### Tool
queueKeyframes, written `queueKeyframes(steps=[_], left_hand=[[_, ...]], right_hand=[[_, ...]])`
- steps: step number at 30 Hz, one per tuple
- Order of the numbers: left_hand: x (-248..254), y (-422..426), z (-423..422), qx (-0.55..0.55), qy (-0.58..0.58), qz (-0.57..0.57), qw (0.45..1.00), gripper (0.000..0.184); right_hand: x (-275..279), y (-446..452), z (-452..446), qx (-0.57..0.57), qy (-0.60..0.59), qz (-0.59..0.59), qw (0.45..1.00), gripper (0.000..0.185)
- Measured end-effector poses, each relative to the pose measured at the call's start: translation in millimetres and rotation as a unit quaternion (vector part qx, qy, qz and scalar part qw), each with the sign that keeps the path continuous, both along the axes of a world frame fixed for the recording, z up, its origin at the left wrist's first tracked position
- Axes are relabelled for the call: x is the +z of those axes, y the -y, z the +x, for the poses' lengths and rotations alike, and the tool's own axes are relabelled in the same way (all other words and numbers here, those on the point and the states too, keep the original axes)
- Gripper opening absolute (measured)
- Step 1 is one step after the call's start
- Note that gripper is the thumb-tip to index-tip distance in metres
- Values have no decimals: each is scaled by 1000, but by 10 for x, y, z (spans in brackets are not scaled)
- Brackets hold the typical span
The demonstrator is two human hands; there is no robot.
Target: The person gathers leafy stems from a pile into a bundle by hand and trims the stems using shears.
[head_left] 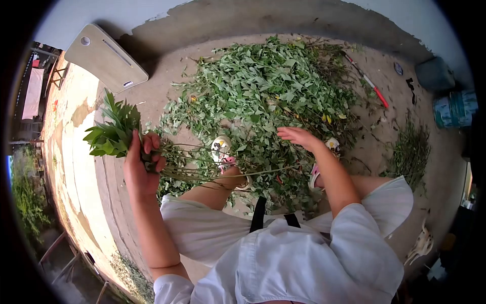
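My left hand [144, 161] is wrapped round a bunch of leafy stems [114, 129], out to the left. Its green leafy tops rise beyond my fingers, and the long thin bare stems trail right across my shin. My right hand [298, 137] hangs over the leaf pile with fingers stretched out and nothing visible in it. A big heap of cut green leaves and stalks [268, 76] covers the floor before me and spreads between my feet.
A red-and-white handled tool [372, 87] lies right of the heap. A bundle of thin stalks [409, 152] is farther right, near blue plastic containers [455, 109]. A beige board [105, 58] leans at the wall, upper left. My patterned clogs [221, 152] rest among leaves.
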State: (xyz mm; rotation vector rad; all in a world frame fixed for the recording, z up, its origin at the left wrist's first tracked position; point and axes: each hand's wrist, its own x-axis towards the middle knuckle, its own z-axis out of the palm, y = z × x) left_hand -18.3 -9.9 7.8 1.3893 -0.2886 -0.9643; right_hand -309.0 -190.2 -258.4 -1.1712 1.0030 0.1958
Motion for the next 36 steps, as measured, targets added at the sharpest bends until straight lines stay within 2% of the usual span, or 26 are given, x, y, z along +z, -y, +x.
queueKeyframes(steps=[2,4,6,7,8,10,12,14,16,17,18,20,22,23,24,25,26,27,28,29,30,31,32,34,35,36], left_hand=[[16,-14,-10,-8,-16,-7,1000,37],[26,-22,-45,-15,-33,-15,999,37],[26,2,-119,-82,-12,-4,997,37],[12,19,-134,-72,2,10,997,38],[1,21,-123,-72,-1,10,997,38],[-17,29,-86,-67,-2,30,997,38],[-16,39,-99,-55,-18,42,997,39],[-12,45,-102,-102,-36,63,992,42],[-20,74,-112,-109,-47,58,991,45],[-45,75,-109,-114,-49,39,992,45],[-63,77,-98,-119,-50,20,991,45],[-95,83,-29,-135,-69,27,988,47],[-185,93,17,-146,27,21,989,48],[-166,129,14,-143,27,35,989,48],[-165,183,-22,-140,27,37,989,48],[-169,239,-77,-90,10,35,995,48],[-171,264,-102,-40,-6,33,999,48],[-176,257,-76,-39,-6,35,999,48],[-185,246,-28,-52,-44,48,997,47],[-193,241,9,-65,-81,60,993,45],[-211,241,23,-62,-75,59,993,45],[-244,244,27,-44,-82,62,994,43],[-278,246,31,-26,-89,65,994,41],[-303,268,51,-31,-111,48,992,36],[-282,296,16,-16,-98,66,993,35],[-255,323,-23,-3,-84,82,993,34]], right_hand=[[-93,-188,101,-7,145,-45,988,51],[-118,-372,236,156,192,18,969,42],[-184,-595,270,333,123,-2,935,34],[-313,-652,266,394,58,-86,913,31],[-435,-637,245,392,-6,-203,897,28],[-457,-515,229,217,-54,-357,907,25],[-493,-323,321,31,-76,-238,968,18],[-907,-237,482,-14,-64,-290,955,22],[-1195,-115,782,-175,-91,-491,849,24],[-1247,-42,879,-173,-89,-491,849,24],[-1218,23,975,-204,-40,-332,920,25],[-1070,93,1079,-226,11,-160,961,27],[-866,145,1155,-88,54,-4,995,29],[-827,129,1171,-9,35,-204,978,29],[-921,108,1164,-6,37,-203,979,29],[-1092,68,1118,19,-31,-426,904,29],[-1251,33,1052,41,-95,-623,775,28],[-1370,36,969,86,-120,-635,758,27],[-1137,59,1012,85,-117,-636,758,27],[-879,92,1039,175,-185,-492,833,26],[-686,88,1083,259,-245,-328,875,26],[-649,32,1113,195,-192,-329,904,26],[-598,-28,1157,197,-185,-332,904,26],[-311,-145,1279,6,29,-442,896,27],[-134,-213,1357,-72,109,-457,880,25],[133,-250,1421,-88,147,-412,895,23]])
